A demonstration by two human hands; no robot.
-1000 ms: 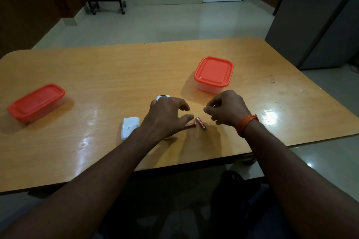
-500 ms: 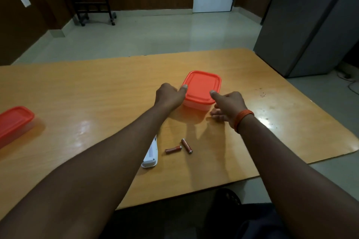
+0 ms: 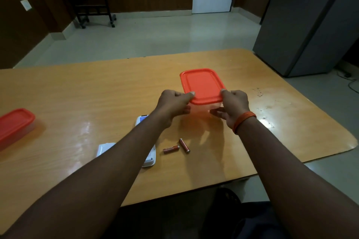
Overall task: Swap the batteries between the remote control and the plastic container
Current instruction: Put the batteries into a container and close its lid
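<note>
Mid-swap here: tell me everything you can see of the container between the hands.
The container is a rounded-rectangular tub with a clear, plastic-looking body and an orange-red lid, which is on. It is on or just above the table; which one cannot be told. The left hand grips its near left corner, thumb on the lid's edge, and the right hand grips the near right corner the same way. Its contents are not visible.

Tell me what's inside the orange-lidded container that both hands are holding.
The orange lid is on, covering the inside. Below it, the plastic container shows a clear strip of wall between the left hand and right hand, but no contents can be made out through it.
</note>
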